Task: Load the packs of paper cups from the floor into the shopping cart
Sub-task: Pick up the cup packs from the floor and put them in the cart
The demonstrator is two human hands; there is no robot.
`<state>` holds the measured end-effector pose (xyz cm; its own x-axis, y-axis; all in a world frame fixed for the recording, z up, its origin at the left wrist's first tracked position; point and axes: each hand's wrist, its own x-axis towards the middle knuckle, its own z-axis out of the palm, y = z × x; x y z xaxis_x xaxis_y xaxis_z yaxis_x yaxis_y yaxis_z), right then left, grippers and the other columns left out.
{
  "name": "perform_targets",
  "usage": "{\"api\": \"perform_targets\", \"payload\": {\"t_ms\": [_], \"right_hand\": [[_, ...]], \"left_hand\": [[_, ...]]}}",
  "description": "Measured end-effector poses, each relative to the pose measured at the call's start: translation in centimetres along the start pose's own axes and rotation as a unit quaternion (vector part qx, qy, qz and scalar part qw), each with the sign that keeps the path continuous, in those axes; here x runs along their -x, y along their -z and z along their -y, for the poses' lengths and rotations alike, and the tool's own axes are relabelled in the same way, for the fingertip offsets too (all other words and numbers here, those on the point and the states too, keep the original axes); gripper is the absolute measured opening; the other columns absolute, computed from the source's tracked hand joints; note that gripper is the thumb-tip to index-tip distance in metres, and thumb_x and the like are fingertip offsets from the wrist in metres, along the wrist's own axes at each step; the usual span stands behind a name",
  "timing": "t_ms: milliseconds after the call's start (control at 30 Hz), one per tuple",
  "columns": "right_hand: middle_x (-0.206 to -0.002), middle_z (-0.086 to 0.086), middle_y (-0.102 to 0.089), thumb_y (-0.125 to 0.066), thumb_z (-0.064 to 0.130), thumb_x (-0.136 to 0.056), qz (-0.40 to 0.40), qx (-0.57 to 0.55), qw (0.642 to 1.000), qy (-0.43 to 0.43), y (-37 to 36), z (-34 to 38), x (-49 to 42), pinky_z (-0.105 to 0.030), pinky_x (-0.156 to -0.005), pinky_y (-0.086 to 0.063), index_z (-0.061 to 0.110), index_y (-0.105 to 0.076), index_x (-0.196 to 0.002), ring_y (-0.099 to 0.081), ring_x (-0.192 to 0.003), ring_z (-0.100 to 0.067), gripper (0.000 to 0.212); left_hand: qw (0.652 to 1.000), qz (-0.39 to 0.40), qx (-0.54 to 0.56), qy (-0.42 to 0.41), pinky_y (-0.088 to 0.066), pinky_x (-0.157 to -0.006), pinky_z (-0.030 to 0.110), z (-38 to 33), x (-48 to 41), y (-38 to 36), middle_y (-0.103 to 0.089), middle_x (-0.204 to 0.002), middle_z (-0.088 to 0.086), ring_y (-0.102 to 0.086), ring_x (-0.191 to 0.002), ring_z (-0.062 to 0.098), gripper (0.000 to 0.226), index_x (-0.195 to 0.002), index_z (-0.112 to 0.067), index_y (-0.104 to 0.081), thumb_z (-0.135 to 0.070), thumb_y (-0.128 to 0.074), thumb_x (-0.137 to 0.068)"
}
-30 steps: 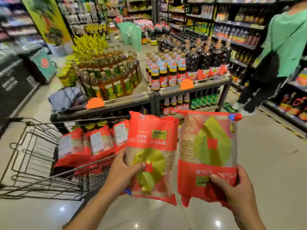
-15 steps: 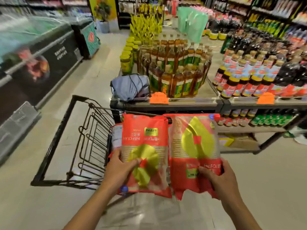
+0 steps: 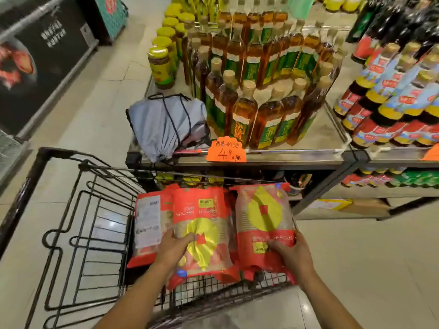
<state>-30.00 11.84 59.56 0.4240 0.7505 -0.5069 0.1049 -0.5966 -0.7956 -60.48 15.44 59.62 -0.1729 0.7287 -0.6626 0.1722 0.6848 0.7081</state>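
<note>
Our left hand (image 3: pixel 174 245) clasps the near side of one red pack of paper cups (image 3: pixel 202 222), thumb across its front. Our right hand (image 3: pixel 289 254) grasps the lower end of a second pack (image 3: pixel 263 214) at its three o'clock, each held flat so they can go down side by side. Both hang low over the basket of the shopping cart (image 3: pixel 59 151) at our six o'clock, the left one just beside a label-up pack (image 3: pixel 149 219) already loaded at its nine o'clock; letting go looks like the next step.
</note>
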Motion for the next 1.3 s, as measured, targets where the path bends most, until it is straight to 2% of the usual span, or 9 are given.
{"api": "perform_targets", "payload": {"t_ms": [167, 300, 367, 567, 700, 800, 933, 1100, 1300], "right_hand": [[-0.096, -0.012, -0.073, -0.096, 0.038, -0.048, 0.017, 0.035, 0.998, -0.056, -2.1, -3.3, -9.9, -0.051, -0.068, -0.062, 0.021, -0.063, -0.104, -0.073, -0.082, -0.031, 0.068], [-0.095, -0.015, -0.073, -0.088, 0.013, -0.068, 0.016, 0.046, 0.996, -0.075, -2.9, -2.1, -12.1, -0.04, -0.063, -0.062, 0.017, -0.063, -0.103, -0.072, -0.079, -0.027, 0.043], [-0.096, -0.011, -0.074, -0.089, 0.025, -0.062, 0.017, 0.07, 0.995, -0.066, -3.3, -1.4, -12.8, -0.046, -0.07, -0.063, 0.021, -0.063, -0.103, -0.074, -0.082, -0.026, 0.049], [-0.104, -0.007, -0.068, -0.077, 0.06, -0.057, -0.013, 0.231, 0.973, -0.003, -3.2, 0.7, -11.4, -0.049, -0.085, -0.055, 0.023, -0.055, -0.114, -0.066, -0.097, -0.031, 0.071], [-0.13, -0.015, -0.058, -0.048, 0.069, -0.078, -0.032, 0.372, 0.919, 0.125, -4.1, 5.1, -6.9, -0.047, -0.1, -0.045, 0.012, -0.042, -0.144, -0.053, -0.119, -0.037, 0.087], [-0.141, -0.012, -0.052, -0.054, 0.056, -0.085, -0.076, 0.429, 0.873, 0.219, -4.6, 8.9, -1.0, -0.046, -0.1, -0.045, 0.016, -0.037, -0.15, -0.052, -0.122, -0.034, 0.078], [-0.15, -0.016, -0.046, -0.04, 0.059, -0.09, -0.167, 0.457, 0.834, 0.26, -3.5, 11.6, 9.8, -0.053, -0.111, -0.036, 0.018, -0.043, -0.149, -0.042, -0.136, -0.037, 0.072], [-0.153, -0.017, -0.043, -0.042, 0.064, -0.089, -0.257, 0.475, 0.823, 0.177, -0.3, 9.6, 23.0, -0.056, -0.111, -0.035, 0.021, -0.042, -0.149, -0.039, -0.141, -0.038, 0.073], [-0.162, -0.015, -0.028, -0.04, 0.063, -0.09, -0.362, 0.426, 0.828, 0.032, 6.6, 2.0, 37.2, -0.054, -0.118, -0.023, 0.024, -0.028, -0.155, -0.027, -0.148, -0.034, 0.077]], "left_hand": [[0.997, -0.019, -0.053, 0.056, -0.048, -0.048, 0.024, -0.1, -7.8, -3.6, -0.07, -0.08, 0.005, -0.063, -0.052, 0.014, 0.039, -0.118, -0.011, -0.063, -0.018, -0.08, -0.084], [0.995, -0.035, -0.078, 0.041, -0.059, -0.083, 0.038, 1.0, -12.2, -4.4, -0.072, -0.111, 0.006, -0.071, -0.094, 0.028, 0.081, -0.143, -0.021, -0.049, -0.046, -0.081, -0.073], [0.992, -0.034, -0.108, 0.045, -0.055, -0.098, 0.046, 2.9, -14.5, -4.6, -0.068, -0.128, 0.005, -0.067, -0.11, 0.031, 0.098, -0.152, -0.026, -0.037, -0.057, -0.077, -0.068], [0.983, -0.02, -0.181, -0.014, -0.051, -0.1, 0.042, -0.1, -12.0, -5.1, -0.066, -0.123, 0.005, -0.065, -0.114, 0.029, 0.06, -0.136, -0.017, -0.047, -0.028, -0.075, -0.084], [0.943, 0.007, -0.31, -0.12, -0.05, -0.103, 0.046, -4.3, -8.6, -3.1, -0.059, -0.138, 0.007, -0.061, -0.123, 0.03, 0.078, -0.145, -0.015, -0.045, -0.056, -0.064, -0.081], [0.872, 0.029, -0.411, -0.264, -0.039, -0.116, 0.044, -9.4, -3.3, -1.6, -0.045, -0.156, 0.011, -0.045, -0.141, 0.03, 0.074, -0.154, -0.012, -0.038, -0.047, -0.062, -0.094], [0.714, -0.009, -0.513, -0.477, -0.028, -0.121, 0.049, -13.8, 5.3, 1.0, -0.038, -0.161, 0.015, -0.036, -0.148, 0.034, 0.079, -0.156, -0.01, -0.036, -0.057, -0.052, -0.094], [0.575, -0.005, -0.541, -0.614, -0.037, -0.113, 0.057, -14.3, 16.6, 2.1, -0.051, -0.149, 0.019, -0.048, -0.135, 0.041, 0.084, -0.151, -0.009, -0.043, -0.064, -0.043, -0.087], [0.462, 0.117, -0.513, -0.714, -0.039, -0.111, 0.058, -10.5, 28.3, -4.2, -0.054, -0.147, 0.022, -0.051, -0.133, 0.043, 0.083, -0.146, -0.006, -0.051, -0.058, -0.049, -0.082]]}}
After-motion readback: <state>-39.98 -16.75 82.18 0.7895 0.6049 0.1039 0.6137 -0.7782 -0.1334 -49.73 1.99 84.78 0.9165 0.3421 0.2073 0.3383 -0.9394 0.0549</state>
